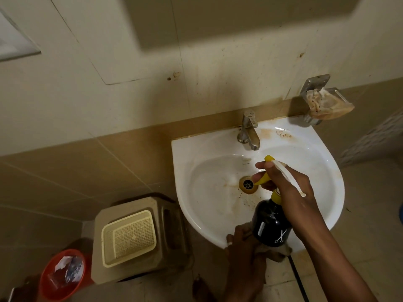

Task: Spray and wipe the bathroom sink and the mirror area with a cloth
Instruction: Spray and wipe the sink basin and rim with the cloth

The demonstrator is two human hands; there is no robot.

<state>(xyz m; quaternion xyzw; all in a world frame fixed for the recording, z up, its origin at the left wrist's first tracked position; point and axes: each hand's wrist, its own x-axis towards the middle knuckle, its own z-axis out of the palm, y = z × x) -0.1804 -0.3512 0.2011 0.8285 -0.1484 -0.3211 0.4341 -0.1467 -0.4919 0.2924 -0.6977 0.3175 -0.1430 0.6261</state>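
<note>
Not much to go on here, just two bare arms coming in from the bottom edge. No sleeves showing on either one, no watch, no bracelets. The left hand (242, 247) has a pale ring on one finger, looks silvery or white, hard to tell in this dim light. The right hand (285, 184) has nothing on it.

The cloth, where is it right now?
In the head view the cloth hangs at the sink's front rim, under the spray bottle, beside the left hand.

A perforated tray (129, 238) lies on a stool (139, 240) beside a red bin (62, 274).
</note>
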